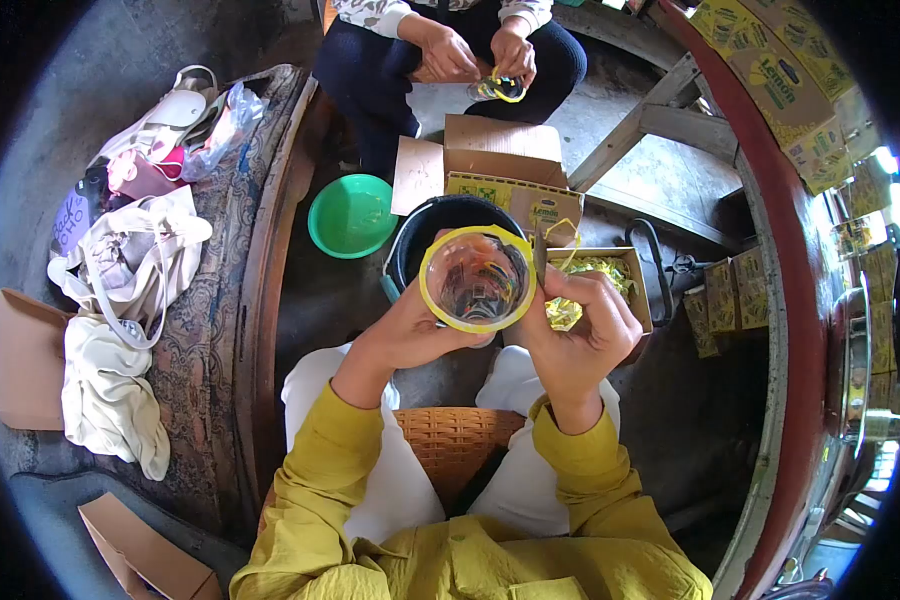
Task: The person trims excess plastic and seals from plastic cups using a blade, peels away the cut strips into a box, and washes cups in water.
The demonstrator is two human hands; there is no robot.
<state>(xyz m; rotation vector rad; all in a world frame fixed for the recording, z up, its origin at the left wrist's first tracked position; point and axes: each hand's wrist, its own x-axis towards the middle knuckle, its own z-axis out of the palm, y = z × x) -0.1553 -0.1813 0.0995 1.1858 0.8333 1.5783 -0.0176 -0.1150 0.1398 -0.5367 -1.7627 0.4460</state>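
My left hand (410,325) is wrapped round a clear plastic cup (475,280) with a yellow rim, its mouth turned up toward me. My right hand (592,325) pinches what looks like a thin knife (540,255), its dark blade upright against the right side of the rim. A thin yellow strip (568,232) curls out beside the blade. Under the cup stands a dark bucket (410,232), partly hidden. Behind my right hand, yellow scraps (610,270) fill a cardboard box (642,300).
Opposite me, a seated person's hands (480,55) hold another yellow-rimmed cup (500,88). A green basin (352,216) and an open carton (500,150) stand on the floor. Bags (130,250) lie on a patterned bench (205,350) at left; a red-edged table (795,330) runs along the right.
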